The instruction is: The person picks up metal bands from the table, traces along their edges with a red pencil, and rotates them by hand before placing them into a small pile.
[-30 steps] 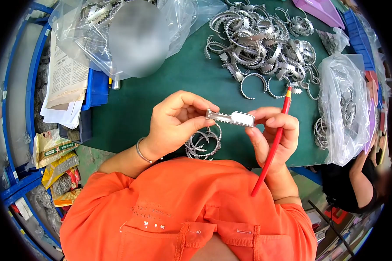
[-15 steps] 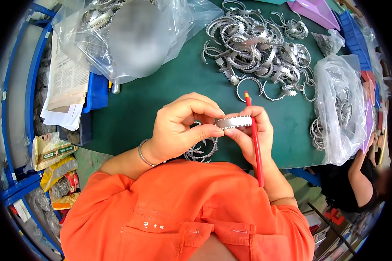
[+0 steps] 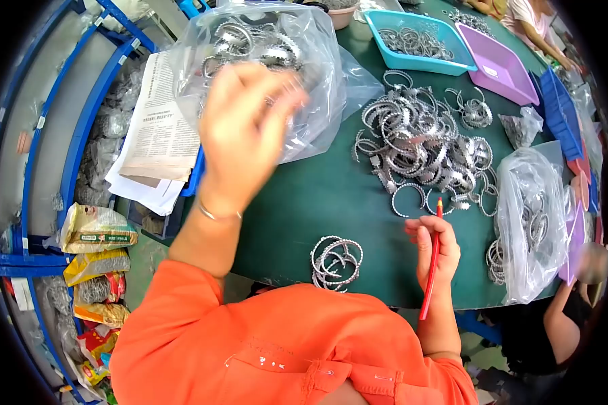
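My left hand point(image 3: 246, 128) is raised over the clear plastic bag point(image 3: 324, 101) of silvery toothed-edge bangles point(image 3: 280, 50). Motion smears its fingers, so whether a bangle is between them cannot be made out. Between the fingers of my right hand point(image 3: 439, 253) is a red pencil point(image 3: 433, 270), tip pointing away from me. Near the table edge in front of me lies a small group of bangles point(image 3: 336, 263). Beyond my right hand is a large heap of open metal bangles point(image 3: 419, 138).
A teal basket point(image 3: 422, 62) of metal pieces and a purple basket point(image 3: 496, 61) stand at the back. Another plastic bag point(image 3: 530, 229) with bangles lies right. Papers point(image 3: 157, 121) and blue shelving point(image 3: 81, 135) are left. Other people are at the back and right.
My left hand has left my right hand and swung up and left to the plastic bag. The bangle is gone from my right hand, which keeps the red pencil. The view has shifted.
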Demonstrator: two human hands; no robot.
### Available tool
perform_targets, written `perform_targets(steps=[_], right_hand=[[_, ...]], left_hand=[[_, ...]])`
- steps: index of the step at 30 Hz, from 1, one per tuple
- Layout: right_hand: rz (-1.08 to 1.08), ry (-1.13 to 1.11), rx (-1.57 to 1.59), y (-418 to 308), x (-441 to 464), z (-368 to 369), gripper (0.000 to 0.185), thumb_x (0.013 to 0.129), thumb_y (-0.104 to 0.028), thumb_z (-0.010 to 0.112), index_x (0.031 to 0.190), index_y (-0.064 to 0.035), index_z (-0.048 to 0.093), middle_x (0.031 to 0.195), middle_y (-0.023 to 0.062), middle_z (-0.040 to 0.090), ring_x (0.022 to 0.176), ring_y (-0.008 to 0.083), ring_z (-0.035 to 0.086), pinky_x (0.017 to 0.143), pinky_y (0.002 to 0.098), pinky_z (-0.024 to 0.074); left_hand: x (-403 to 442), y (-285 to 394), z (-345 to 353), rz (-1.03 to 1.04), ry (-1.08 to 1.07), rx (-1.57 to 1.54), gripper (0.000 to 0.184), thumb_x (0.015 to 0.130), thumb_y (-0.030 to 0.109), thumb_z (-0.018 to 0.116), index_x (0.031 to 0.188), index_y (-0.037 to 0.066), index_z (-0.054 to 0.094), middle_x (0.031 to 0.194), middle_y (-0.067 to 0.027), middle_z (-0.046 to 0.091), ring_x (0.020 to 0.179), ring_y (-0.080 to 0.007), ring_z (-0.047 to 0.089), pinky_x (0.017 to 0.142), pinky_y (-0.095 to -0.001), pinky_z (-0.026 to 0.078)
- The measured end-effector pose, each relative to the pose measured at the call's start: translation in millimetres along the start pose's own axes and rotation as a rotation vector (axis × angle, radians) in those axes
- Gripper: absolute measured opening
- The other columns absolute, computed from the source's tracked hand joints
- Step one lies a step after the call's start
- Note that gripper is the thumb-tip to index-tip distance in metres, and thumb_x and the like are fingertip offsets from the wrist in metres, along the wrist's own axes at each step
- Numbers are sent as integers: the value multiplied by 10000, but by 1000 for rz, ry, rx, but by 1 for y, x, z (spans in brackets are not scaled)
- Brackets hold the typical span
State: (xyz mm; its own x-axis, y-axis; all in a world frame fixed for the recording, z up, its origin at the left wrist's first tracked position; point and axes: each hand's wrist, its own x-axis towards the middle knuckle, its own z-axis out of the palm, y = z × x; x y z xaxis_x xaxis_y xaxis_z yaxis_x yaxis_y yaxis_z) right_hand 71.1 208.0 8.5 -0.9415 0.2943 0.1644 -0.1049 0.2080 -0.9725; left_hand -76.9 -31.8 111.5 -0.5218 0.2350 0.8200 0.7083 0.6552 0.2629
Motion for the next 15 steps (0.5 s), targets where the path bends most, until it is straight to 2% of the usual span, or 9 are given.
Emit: perform_targets(steps=[3,4,6,7,9,10,11,14,15], right_hand=[[-78,32,-253,4,3,-6,125,788,25,585,906,14,546,830,103,627,700,131,592,654,230,472],[-159,20,-319,3,7,-6,158,746,42,616,883,6,548,796,88,618,665,122,579,617,220,454],[-223,5,-446,2,11,-6,221,696,41,645,888,-18,553,763,94,585,652,205,569,600,282,455],[-249,-13,-504,4,14,-4,249,675,31,658,892,-33,553,755,98,572,663,238,557,607,314,449],[-330,-84,-660,10,21,-1,284,641,-9,675,888,-65,546,741,95,551,704,276,524,637,360,409],[-324,-118,-713,15,24,2,283,637,-29,673,878,-81,533,741,79,552,726,266,516,653,357,379],[-355,-130,-725,19,25,5,254,641,-23,668,850,-82,536,712,74,549,700,260,518,653,353,375],[-381,-159,-741,25,24,3,245,638,-6,671,832,-70,536,683,81,546,671,259,526,637,342,395],[-281,-173,-540,19,22,3,235,644,13,673,817,-61,532,674,75,549,676,227,548,637,324,416]], left_hand=[[15,-35,-3,-229,-72,258,216,743,79,629,927,-32,604,943,-137,572,727,-252,578,699,-324,463],[16,-46,-1,-200,-53,281,216,751,74,617,940,-29,603,970,-147,570,756,-260,586,709,-328,465],[15,-59,1,-175,-92,306,225,767,72,592,968,-27,602,1043,-161,556,829,-280,591,728,-342,465],[15,-61,2,-105,-101,329,225,768,63,597,975,-24,603,1032,-137,565,822,-241,590,702,-320,471],[15,-37,7,-144,61,110,196,776,54,594,960,-11,616,995,-103,583,812,-199,581,659,-274,472],[14,-23,9,-64,150,90,153,767,24,604,916,1,630,949,-84,592,775,-170,572,617,-234,460],[8,-12,12,-71,144,81,153,767,24,604,916,1,630,949,-84,592,775,-170,572,617,-234,460],[-15,22,16,47,-63,-268,154,720,-23,636,872,1,633,933,-98,594,758,-162,566,610,-229,449],[-25,30,20,43,-175,-351,165,711,-35,644,873,-6,632,939,-106,595,766,-153,559,629,-219,441]])
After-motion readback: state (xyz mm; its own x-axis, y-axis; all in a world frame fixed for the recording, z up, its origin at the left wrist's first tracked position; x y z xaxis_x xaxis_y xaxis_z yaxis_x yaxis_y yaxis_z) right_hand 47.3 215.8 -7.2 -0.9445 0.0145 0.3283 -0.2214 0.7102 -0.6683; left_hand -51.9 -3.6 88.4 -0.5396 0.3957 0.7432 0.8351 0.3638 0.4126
